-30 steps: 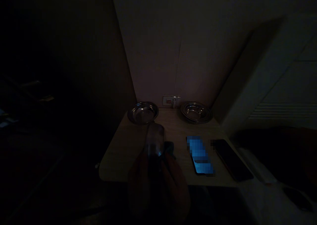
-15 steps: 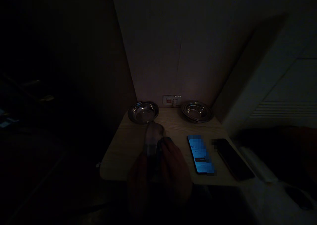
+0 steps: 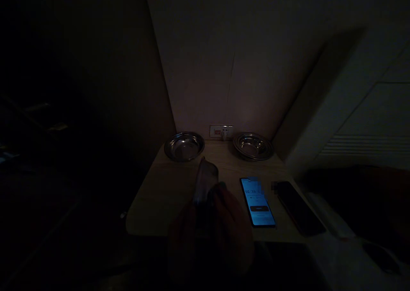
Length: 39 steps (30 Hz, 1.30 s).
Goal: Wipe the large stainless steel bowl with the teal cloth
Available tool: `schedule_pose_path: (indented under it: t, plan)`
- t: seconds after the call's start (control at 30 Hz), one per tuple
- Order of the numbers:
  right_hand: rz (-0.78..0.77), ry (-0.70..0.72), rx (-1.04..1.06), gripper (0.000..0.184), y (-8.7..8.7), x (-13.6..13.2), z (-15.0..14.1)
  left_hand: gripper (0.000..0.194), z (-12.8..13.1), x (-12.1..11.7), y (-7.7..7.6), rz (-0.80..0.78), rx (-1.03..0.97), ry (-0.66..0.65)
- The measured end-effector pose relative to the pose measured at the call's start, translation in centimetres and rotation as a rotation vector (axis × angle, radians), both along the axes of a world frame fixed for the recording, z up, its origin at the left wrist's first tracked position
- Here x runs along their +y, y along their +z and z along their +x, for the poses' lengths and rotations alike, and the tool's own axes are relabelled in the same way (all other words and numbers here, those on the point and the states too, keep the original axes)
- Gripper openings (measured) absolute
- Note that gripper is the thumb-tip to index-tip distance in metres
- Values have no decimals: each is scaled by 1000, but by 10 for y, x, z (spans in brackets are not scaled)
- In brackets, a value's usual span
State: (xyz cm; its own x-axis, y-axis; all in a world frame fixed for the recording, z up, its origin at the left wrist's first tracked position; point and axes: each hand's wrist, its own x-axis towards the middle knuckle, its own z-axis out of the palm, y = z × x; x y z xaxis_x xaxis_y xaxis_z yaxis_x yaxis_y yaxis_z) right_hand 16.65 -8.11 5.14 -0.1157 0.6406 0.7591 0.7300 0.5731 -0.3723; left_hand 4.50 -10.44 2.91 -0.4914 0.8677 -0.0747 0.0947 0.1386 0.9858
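The room is very dark. A clear bottle-like container (image 3: 206,178) is held above the front of a small wooden table (image 3: 160,197), its top tilted to the right. My left hand (image 3: 181,235) is a dim shape wrapped round its lower part. My right hand (image 3: 232,225) is closed beside it, pressing a small dark thing (image 3: 219,188) against the container's side; what that thing is cannot be made out.
Two steel bowls (image 3: 184,146) (image 3: 253,146) stand at the table's back by a wall socket (image 3: 221,131). A lit phone (image 3: 258,201) and a dark phone (image 3: 299,208) lie at the right. A white ledge rises right of the table.
The container has tipped from upright towards the right, and my right hand has shifted slightly right with it. The phone screen shows sharper.
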Motion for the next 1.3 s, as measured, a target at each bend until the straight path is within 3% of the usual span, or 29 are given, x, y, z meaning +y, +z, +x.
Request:
schedule_pose_path:
  t: [0.2, 0.37, 0.6, 0.9, 1.13, 1.3]
  plan:
    - [-21, 40, 5, 37, 9, 2, 6, 38, 5, 1, 6, -87, -88, 23]
    - [-8, 27, -34, 35, 16, 3, 9, 44, 7, 1, 12, -46, -67, 16]
    - [0, 21, -8, 33, 15, 5, 13, 40, 5, 0, 2, 12, 8, -64]
    - [-18, 25, 28, 34, 17, 6, 9, 41, -4, -1, -14, 61, 25, -32]
    - [40, -11, -20, 32, 5, -9, 1, 38, -11, 1, -17, 47, 8, -19]
    - [-2, 21, 47, 36, 9, 7, 2, 33, -4, 1, -15, 43, -13, -61]
